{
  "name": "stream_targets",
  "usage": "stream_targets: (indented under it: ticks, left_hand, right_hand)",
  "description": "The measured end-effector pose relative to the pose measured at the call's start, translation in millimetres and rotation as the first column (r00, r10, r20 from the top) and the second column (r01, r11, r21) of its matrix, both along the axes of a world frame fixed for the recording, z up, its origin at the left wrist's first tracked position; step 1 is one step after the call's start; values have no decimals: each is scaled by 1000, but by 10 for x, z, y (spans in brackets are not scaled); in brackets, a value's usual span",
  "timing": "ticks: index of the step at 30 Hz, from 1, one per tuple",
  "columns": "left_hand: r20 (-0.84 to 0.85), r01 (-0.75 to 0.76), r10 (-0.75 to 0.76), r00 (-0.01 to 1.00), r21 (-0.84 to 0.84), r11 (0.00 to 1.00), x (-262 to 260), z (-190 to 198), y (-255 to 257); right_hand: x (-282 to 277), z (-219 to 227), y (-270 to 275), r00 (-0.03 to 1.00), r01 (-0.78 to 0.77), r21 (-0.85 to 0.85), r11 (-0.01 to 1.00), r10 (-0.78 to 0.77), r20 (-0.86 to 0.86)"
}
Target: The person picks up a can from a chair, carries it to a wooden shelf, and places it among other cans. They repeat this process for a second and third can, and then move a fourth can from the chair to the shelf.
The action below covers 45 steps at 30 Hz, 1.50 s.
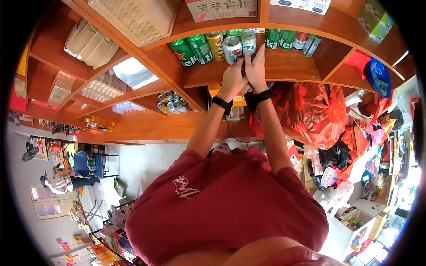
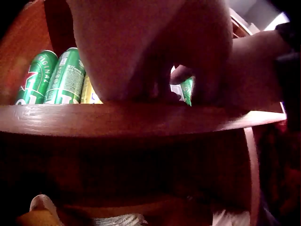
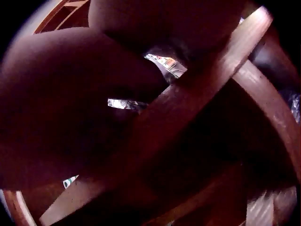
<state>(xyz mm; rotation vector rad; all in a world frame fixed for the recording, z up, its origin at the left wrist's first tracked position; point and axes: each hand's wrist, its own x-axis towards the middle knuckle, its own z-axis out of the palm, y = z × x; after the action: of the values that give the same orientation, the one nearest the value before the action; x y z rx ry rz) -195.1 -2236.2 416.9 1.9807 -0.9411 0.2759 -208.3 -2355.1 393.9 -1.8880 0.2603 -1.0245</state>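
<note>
Both your hands up at wooden shelf (image 1: 284, 66). Left hand (image 1: 234, 80) curls round white can (image 1: 232, 49); right hand (image 1: 256, 68) fingers straight against neighbouring white-green can (image 1: 248, 43). Cans already in row with green Heineken cans (image 1: 191, 50); final nudging seemingly left.

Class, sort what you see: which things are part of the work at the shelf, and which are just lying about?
In hand:
left hand
right hand
two silver-topped cans
wooden shelf

Lying about:
green beer cans
yellow can
red plastic bag
woven basket
blue bag
</note>
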Motion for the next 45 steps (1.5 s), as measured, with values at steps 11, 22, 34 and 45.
stream_targets:
  ticks: [11, 22, 34, 45]
  left_hand:
    - [105, -48, 61, 993, -121, 991, -752, -292, 1043]
    - [-460, -717, 798, 389, 393, 576, -1576, -2156, 3995]
    - [-260, -525, 656, 709, 427, 736, -1920, -1022, 5558]
    - [-82, -459, 536, 840, 420, 783, -2496, -585, 7343]
  right_hand:
    - [-407, 83, 176, 990, -63, -77, 995, 72, 122]
    - [-854, -309, 1009, 954, -60, 97, 993, 28, 298]
    - [-905, -1204, 3445, -279, -888, 458, 39, 747, -604]
    - [-300, -694, 6850, -489, -787, 298, -541, 251, -835]
